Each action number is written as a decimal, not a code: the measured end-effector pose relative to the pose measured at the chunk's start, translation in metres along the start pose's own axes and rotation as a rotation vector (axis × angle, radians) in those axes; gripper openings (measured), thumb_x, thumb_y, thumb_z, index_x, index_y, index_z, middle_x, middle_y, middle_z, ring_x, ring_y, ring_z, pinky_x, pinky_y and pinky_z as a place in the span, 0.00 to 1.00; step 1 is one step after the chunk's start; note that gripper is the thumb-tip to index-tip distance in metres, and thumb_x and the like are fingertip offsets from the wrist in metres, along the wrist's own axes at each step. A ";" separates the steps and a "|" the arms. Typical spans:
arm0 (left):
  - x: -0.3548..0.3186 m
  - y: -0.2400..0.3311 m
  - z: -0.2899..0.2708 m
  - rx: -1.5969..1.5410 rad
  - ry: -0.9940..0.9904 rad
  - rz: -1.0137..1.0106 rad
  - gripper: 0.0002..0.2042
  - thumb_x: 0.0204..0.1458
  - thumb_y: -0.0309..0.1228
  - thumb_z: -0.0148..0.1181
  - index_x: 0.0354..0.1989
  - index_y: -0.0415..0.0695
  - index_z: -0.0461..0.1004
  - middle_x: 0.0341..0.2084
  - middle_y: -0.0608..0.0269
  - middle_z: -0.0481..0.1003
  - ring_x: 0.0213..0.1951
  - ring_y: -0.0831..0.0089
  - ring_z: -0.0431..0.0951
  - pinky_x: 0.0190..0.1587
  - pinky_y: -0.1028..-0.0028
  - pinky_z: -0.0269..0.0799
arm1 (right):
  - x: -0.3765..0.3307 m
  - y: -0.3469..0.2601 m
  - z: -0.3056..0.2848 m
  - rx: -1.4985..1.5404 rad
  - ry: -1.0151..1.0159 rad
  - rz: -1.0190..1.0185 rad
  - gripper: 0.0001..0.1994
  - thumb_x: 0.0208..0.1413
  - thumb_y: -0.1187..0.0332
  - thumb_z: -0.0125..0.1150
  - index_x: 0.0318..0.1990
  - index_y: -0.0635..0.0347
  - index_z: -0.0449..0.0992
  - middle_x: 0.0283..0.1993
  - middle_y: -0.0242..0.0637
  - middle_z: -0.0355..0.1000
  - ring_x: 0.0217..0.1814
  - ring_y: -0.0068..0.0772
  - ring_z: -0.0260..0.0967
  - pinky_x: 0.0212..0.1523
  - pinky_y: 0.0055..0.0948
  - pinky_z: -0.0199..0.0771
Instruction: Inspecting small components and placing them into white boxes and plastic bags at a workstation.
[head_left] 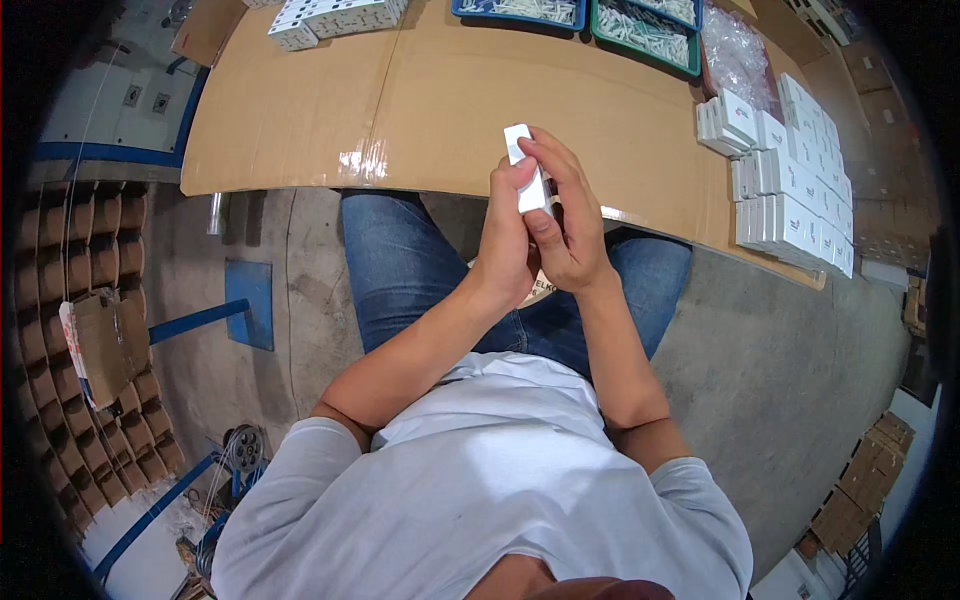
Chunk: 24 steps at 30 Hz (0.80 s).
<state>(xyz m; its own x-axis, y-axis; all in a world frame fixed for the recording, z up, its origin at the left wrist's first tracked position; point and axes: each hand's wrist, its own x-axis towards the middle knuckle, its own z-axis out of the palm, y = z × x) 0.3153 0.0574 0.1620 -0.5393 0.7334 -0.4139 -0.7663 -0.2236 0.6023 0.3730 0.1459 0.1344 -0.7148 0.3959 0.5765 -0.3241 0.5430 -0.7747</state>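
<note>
Lighting is bright and fairly even at the grip, where the small white oblong box (532, 196) appears washed out. Glare spots the flat brown cardboard table cover (450, 100) left of the grip. Fisheye distortion bends edges far from the grip; corners fall to black.

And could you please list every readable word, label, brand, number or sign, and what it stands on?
Pale surface between the legs: dark lettering, partly hidden; wording not copied.
White boxes at right: red marks, unreadably small.
Boxes at upper left: dark marks, unreadably small.
Carton at left: red marks, blurred.
Held white item: no readable print.
</note>
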 end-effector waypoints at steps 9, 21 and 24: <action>0.003 -0.001 0.006 0.044 -0.008 0.039 0.24 0.61 0.54 0.50 0.52 0.47 0.70 0.42 0.65 0.74 0.44 0.72 0.78 0.47 0.72 0.74 | 0.000 -0.003 -0.005 0.103 0.033 0.078 0.32 0.63 0.46 0.59 0.64 0.64 0.70 0.68 0.59 0.63 0.66 0.58 0.67 0.64 0.44 0.67; 0.001 0.003 -0.001 0.033 -0.004 0.036 0.20 0.61 0.44 0.51 0.55 0.45 0.65 0.40 0.64 0.68 0.41 0.77 0.71 0.40 0.74 0.71 | -0.005 0.003 -0.001 0.132 0.022 0.094 0.35 0.60 0.44 0.63 0.64 0.62 0.70 0.69 0.59 0.63 0.68 0.57 0.67 0.64 0.42 0.67; 0.004 -0.005 -0.003 0.017 0.023 0.032 0.22 0.60 0.53 0.51 0.50 0.46 0.70 0.39 0.64 0.74 0.43 0.72 0.78 0.46 0.71 0.75 | -0.006 0.004 0.001 0.098 0.025 0.065 0.34 0.62 0.45 0.59 0.65 0.64 0.69 0.68 0.60 0.63 0.67 0.58 0.66 0.65 0.43 0.66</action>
<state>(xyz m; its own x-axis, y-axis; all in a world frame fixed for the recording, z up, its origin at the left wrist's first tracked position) 0.3157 0.0592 0.1557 -0.5713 0.7110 -0.4100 -0.7429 -0.2358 0.6264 0.3760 0.1448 0.1278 -0.7211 0.4468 0.5295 -0.3373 0.4412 -0.8316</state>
